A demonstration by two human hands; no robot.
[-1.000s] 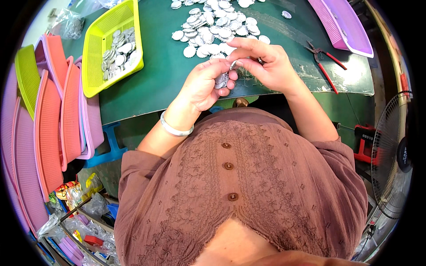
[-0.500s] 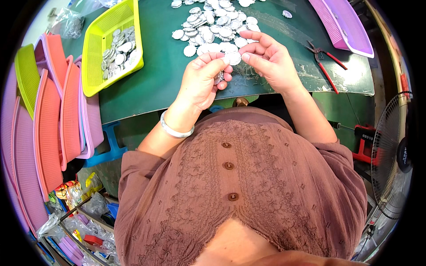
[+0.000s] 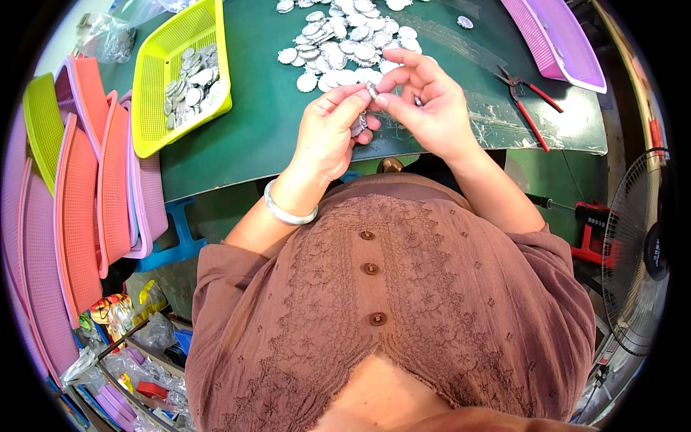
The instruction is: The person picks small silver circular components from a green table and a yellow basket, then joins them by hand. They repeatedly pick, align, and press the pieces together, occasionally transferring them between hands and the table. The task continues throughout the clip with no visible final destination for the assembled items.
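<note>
A small silvery metal disc, turned nearly edge-on, is pinched between the thumb and fingertip of my left hand. More silvery discs show under that hand's curled fingers. The thumb and forefinger of my right hand meet the same edge-on disc from the other side. Another small silvery piece is tucked among the right hand's fingers, mostly hidden. Just beyond both hands lies a loose pile of round silvery discs on the green tabletop.
To the left, a lime-green basket holds many similar discs. Red-handled pliers lie open at the right, near a purple basket. Stacked coloured baskets fill the left side. A fan stands at the right edge.
The disc between my hands has turned from face-up to edge-on. My right hand has moved slightly left and its fingertips now close on the disc.
</note>
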